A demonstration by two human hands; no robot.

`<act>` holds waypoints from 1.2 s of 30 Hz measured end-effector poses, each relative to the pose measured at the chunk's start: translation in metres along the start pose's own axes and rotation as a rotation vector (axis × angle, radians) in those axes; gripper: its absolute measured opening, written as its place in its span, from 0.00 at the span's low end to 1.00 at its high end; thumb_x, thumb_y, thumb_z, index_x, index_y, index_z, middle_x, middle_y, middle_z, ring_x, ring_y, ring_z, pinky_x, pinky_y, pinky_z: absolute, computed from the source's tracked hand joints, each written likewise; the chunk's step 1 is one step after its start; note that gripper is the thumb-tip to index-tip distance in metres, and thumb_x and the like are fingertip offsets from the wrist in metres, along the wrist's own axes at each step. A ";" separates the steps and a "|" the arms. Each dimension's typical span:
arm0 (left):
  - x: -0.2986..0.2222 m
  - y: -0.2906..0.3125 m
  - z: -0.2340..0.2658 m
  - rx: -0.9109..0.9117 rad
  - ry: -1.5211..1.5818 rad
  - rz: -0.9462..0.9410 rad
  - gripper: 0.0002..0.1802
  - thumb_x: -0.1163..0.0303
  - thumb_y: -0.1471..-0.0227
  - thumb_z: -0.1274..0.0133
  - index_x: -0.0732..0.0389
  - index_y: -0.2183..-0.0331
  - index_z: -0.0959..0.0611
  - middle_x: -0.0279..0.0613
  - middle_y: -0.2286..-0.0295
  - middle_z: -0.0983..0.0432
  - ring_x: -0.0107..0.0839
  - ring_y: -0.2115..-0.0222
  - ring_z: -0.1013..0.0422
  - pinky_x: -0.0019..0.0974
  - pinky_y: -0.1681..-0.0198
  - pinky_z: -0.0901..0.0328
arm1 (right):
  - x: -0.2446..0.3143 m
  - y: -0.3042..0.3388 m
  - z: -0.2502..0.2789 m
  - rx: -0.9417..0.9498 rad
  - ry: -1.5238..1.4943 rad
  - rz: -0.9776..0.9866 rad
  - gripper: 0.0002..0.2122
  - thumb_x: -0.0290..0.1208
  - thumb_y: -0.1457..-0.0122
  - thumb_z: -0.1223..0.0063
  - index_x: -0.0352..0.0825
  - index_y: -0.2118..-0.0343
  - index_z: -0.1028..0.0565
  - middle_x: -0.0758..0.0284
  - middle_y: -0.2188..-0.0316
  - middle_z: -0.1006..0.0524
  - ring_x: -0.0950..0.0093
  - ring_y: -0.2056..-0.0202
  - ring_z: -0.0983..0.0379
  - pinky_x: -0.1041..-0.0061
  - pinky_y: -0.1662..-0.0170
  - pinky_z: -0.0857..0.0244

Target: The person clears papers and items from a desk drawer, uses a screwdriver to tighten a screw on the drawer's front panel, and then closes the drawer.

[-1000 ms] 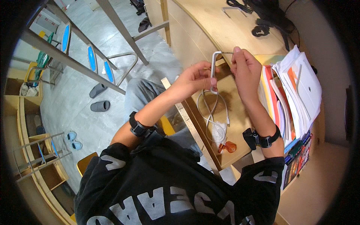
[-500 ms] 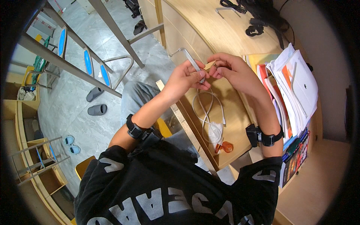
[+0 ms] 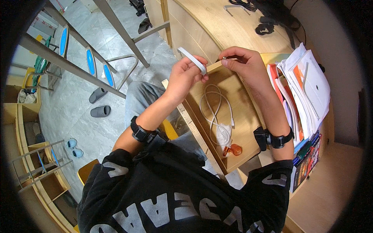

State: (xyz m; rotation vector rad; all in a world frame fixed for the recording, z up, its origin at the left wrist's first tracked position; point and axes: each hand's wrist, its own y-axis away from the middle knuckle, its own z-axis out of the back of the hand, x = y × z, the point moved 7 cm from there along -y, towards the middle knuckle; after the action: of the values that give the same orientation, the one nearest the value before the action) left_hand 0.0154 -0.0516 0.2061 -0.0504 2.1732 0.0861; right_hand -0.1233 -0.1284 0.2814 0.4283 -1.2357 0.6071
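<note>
Above the open drawer (image 3: 229, 163), my left hand (image 3: 185, 75) pinches a silver U-shaped drawer handle (image 3: 194, 62), which slants up and to the left. To its right, my right hand (image 3: 241, 62) is closed on a small metal screw (image 3: 224, 58) between thumb and forefinger, at the top of the drawer's far edge. The two hands are apart. Inside the drawer lie a white cable (image 3: 217, 101), a white plastic packet (image 3: 223, 134) and a small orange-brown object (image 3: 235, 150).
A second drawer handle (image 3: 236, 7) rests on the desk top (image 3: 217, 19), near black cables (image 3: 266, 27). Papers and folders (image 3: 305, 85) stand upright at the right. Left of me are a metal ladder frame (image 3: 70, 62) and dark slippers (image 3: 100, 111) on the tiled floor.
My hands have moved apart, the left slightly left and the right slightly up. The handle has turned in my left hand, its bar now facing up.
</note>
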 end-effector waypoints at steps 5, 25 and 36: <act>0.008 -0.004 -0.006 0.046 -0.064 0.042 0.12 0.81 0.50 0.55 0.68 0.60 0.25 0.39 0.69 0.26 0.25 0.72 0.30 0.26 0.68 0.37 | 0.007 0.004 -0.031 0.040 0.132 0.304 0.05 0.20 0.48 0.45 0.29 0.67 0.23 0.70 0.70 0.22 0.80 0.68 0.26 0.80 0.62 0.33; 0.009 0.013 -0.024 0.417 -0.390 0.100 0.26 0.58 0.42 0.64 0.67 0.72 0.17 0.40 0.75 0.20 0.27 0.73 0.27 0.29 0.65 0.35 | 0.009 0.011 -0.035 0.218 0.011 0.250 0.02 0.20 0.45 0.48 0.28 0.70 0.26 0.63 0.60 0.24 0.81 0.67 0.28 0.82 0.63 0.33; 0.006 0.026 -0.037 0.550 -0.388 0.024 0.15 0.67 0.44 0.56 0.68 0.69 0.18 0.40 0.72 0.22 0.27 0.70 0.27 0.30 0.62 0.34 | 0.009 0.015 -0.040 0.361 -0.134 0.147 0.07 0.31 0.40 0.51 0.32 0.66 0.30 0.61 0.56 0.25 0.76 0.59 0.30 0.75 0.52 0.37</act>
State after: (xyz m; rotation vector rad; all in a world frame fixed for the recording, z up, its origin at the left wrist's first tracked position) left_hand -0.0202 -0.0291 0.2235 0.2836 1.7444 -0.4530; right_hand -0.1012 -0.0911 0.2783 0.6922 -1.2950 0.9466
